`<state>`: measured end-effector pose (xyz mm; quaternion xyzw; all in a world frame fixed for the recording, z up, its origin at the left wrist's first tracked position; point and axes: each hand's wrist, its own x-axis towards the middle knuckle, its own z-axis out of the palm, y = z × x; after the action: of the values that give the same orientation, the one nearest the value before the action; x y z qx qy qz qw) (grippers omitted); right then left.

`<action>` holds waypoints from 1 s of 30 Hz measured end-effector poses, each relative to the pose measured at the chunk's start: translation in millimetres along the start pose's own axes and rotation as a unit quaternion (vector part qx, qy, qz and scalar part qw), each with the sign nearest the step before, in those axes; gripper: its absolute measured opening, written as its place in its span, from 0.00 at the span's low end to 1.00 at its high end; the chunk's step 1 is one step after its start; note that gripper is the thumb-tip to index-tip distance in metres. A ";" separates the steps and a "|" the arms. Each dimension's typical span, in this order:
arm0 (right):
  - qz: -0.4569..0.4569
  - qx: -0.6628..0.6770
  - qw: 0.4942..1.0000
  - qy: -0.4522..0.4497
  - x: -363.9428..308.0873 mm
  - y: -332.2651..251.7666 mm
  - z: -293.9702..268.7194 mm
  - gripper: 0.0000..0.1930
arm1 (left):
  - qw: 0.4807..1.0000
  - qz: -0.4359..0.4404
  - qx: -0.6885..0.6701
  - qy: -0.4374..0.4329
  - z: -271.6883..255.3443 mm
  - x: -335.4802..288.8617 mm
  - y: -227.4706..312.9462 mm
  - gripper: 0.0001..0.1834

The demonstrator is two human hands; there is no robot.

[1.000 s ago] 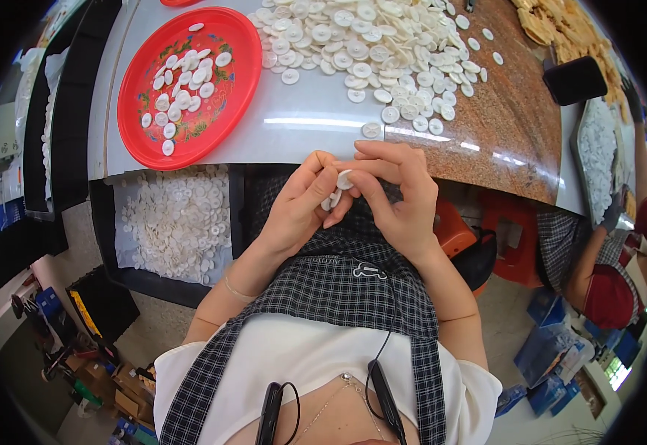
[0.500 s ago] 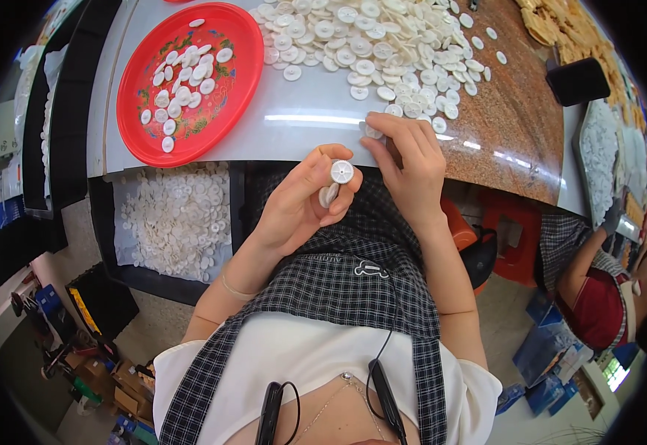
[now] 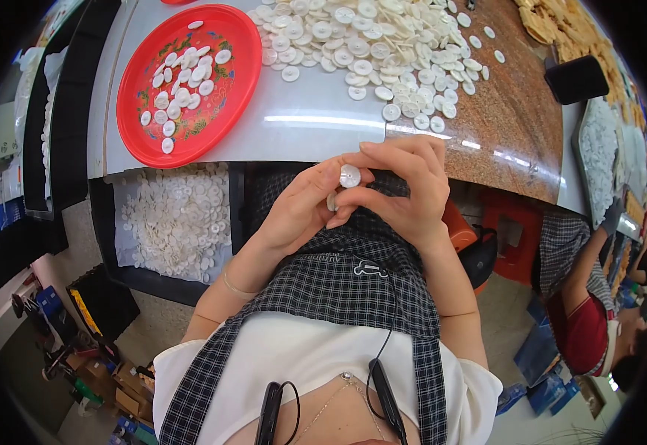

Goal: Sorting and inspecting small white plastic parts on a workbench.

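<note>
In front of my apron, just off the table's front edge, my two hands meet. My left hand (image 3: 305,204) is closed on small white plastic gears; one gear (image 3: 331,202) shows edge-on below its fingers. Another white gear (image 3: 349,176) faces up between both hands. Around it my right hand (image 3: 412,178) closes, thumb below and forefinger above. Fingers hide how many gears are held. Beyond my hands a large pile of white gears (image 3: 383,52) covers the far middle of the table. To the left lies a red tray (image 3: 134,122) with several gears scattered in it.
A black bin (image 3: 171,222) full of small white parts sits below the table's left front edge. At the table's right stands a black phone-like slab (image 3: 577,79). A red stool (image 3: 512,237) is under the table. Another person (image 3: 586,319) works at the far right.
My right hand has moved left and nearer, from the table by the pile to my left hand. The person at the right has shifted.
</note>
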<state>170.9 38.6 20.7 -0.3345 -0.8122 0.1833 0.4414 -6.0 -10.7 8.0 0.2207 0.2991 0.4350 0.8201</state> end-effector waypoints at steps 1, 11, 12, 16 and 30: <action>0.004 0.029 1.000 0.006 0.4 2.1 1.2 0.25 | 1.000 0.001 0.000 0.001 -3.0 -0.3 -2.1 0.25; 0.096 -0.138 0.985 0.039 -6.5 37.8 3.5 0.11 | 0.999 0.026 0.015 -0.018 -3.1 0.0 -2.6 0.28; 0.098 -0.123 0.987 0.027 -8.5 37.8 4.8 0.11 | 0.999 0.033 0.023 -0.021 -3.0 0.2 -2.7 0.27; 0.056 -0.136 0.989 0.017 -6.4 34.2 5.3 0.10 | 0.999 0.036 0.015 -0.015 -1.6 0.2 -2.7 0.24; 0.025 0.123 0.992 0.029 -6.4 -6.0 6.2 0.14 | 0.998 0.043 -0.040 -0.033 -6.1 -0.2 -4.4 0.24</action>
<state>165.9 29.8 17.2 -0.3032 -0.7613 0.2833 0.4983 -7.7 -12.5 1.0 0.2144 0.2448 0.4739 0.8182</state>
